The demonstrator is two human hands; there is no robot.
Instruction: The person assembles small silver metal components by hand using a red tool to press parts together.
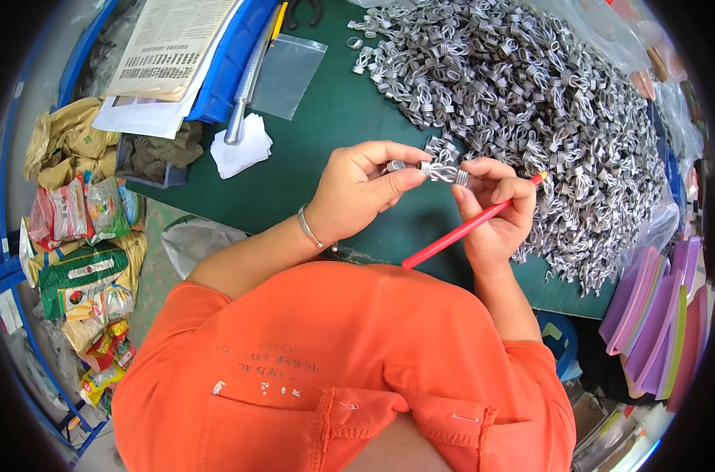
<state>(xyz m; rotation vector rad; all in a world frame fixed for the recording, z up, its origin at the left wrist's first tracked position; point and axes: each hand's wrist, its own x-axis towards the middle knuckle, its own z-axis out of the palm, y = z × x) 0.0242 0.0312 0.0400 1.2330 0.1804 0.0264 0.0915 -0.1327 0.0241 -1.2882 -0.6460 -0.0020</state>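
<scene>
Coiled wire piece (444, 172) pinched between left hand (357, 193) and right hand (495, 212), right also gripping red stick (468, 226); wire pile (530, 102) at one o'clock, bare green table (294, 165) at nine.

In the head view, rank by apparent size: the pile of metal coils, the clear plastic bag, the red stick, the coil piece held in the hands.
1. pile of metal coils
2. clear plastic bag
3. red stick, longer than the bag but thin, so these two are close
4. coil piece

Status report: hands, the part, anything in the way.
Left hand and right hand pinch one metal coil between them. Right also holds a red stick. Coil pile just behind; nothing blocking.
</scene>
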